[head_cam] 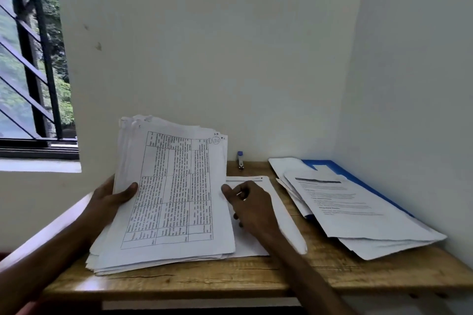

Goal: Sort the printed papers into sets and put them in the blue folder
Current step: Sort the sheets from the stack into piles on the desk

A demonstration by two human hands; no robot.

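Left grip holds the tilted stack by its left edge, thumb on top, the lower edge resting on the tabletop. Right grip has its fingers curled and its thumb at the stack's right edge; I cannot tell whether it pinches a sheet. Sorted papers lie on the blue folder, far right.

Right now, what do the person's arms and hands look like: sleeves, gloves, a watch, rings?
The left forearm and right forearm are bare, no sleeve in view. The left hand and right hand wear no gloves; no watch, bracelet or ring is visible.
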